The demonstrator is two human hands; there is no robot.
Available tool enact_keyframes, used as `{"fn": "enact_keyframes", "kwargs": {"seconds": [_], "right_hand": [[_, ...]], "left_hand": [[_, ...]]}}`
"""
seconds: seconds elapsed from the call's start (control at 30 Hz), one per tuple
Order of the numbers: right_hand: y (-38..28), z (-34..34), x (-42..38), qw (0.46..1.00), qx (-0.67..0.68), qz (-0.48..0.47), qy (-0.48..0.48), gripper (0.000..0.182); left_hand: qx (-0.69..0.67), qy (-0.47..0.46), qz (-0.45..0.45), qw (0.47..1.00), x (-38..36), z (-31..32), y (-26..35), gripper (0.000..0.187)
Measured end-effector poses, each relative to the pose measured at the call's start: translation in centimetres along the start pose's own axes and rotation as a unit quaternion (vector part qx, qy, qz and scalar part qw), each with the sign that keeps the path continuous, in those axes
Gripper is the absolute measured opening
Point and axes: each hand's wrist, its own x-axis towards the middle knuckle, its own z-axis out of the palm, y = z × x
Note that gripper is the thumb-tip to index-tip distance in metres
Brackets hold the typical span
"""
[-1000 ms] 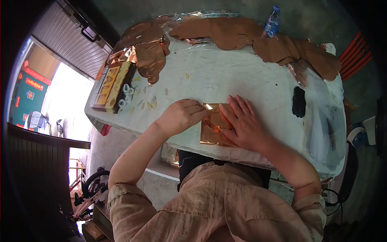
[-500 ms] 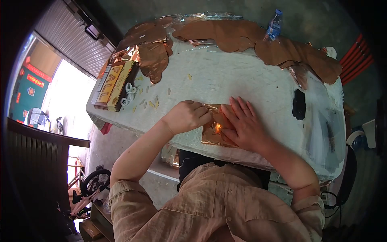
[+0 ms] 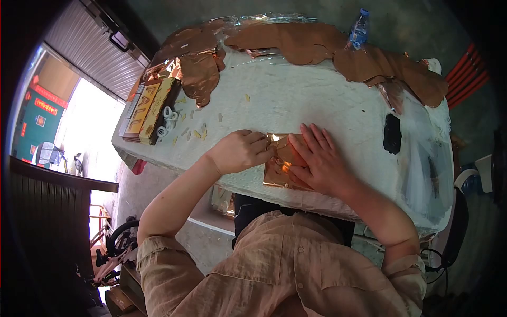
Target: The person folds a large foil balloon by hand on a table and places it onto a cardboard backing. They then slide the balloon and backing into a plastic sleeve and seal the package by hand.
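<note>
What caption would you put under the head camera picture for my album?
Two bare hands, left hand and right hand, press a shiny copper foil sheet flat on a white table.

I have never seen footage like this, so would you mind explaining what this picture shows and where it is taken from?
The camera sits on a person's head, looking down at their own bare hands; no machine is involved. The left hand, curled, pinches the edge of a shiny copper-coloured foil sheet, while the right hand lies flat on it. They work on a white table. Further off lie larger brown foil sheets, a blue-capped plastic water bottle, yellow flat boxes and small white rings.
</note>
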Motion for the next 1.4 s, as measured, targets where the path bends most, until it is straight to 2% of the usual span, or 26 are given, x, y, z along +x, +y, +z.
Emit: {"fn": "enact_keyframes", "kwargs": {"seconds": [0.03, 0.17, 0.23, 0.43, 0.57, 0.77, 0.97, 1.13, 1.4], "right_hand": [[0.0, -0.1, 0.0, 1.000, 0.000, 0.000, 0.001, 0.068], [-0.1, -0.2, 0.0, 1.000, 0.004, 0.006, -0.013, 0.069], [-0.1, -0.2, 0.0, 1.000, 0.001, 0.006, -0.015, 0.069], [0.1, 0.1, 0.0, 1.000, 0.002, -0.004, 0.001, 0.070], [-0.2, -0.3, 0.2, 1.000, 0.003, 0.004, -0.015, 0.071], [0.0, -0.1, 0.1, 1.000, 0.006, 0.006, -0.022, 0.072], [0.0, -0.1, 0.1, 1.000, 0.010, 0.005, -0.016, 0.072], [-0.1, -0.1, 0.0, 1.000, 0.011, 0.008, -0.020, 0.072], [0.0, 0.0, 0.0, 1.000, 0.005, 0.003, -0.006, 0.072]], "left_hand": [[-0.009, 0.029, -0.004, 1.000, 0.0, -0.1, -0.1, 0.022], [-0.035, 0.040, -0.035, 0.998, -0.4, 0.1, 0.1, 0.025], [-0.133, 0.044, -0.101, 0.985, -0.1, -0.2, 0.5, 0.022], [-0.204, 0.088, -0.187, 0.957, -0.5, 0.4, 0.8, 0.019], [-0.207, 0.071, -0.190, 0.957, -0.3, 0.4, 0.8, 0.021], [-0.188, 0.051, -0.162, 0.967, 0.2, 0.1, 0.4, 0.023], [-0.074, 0.039, -0.072, 0.994, 0.5, 0.7, 0.0, 0.025], [-0.022, 0.011, -0.025, 0.999, 1.3, 0.8, -0.3, 0.015], [-0.004, 0.013, -0.013, 1.000, 1.1, 1.4, -0.4, 0.013]]}}
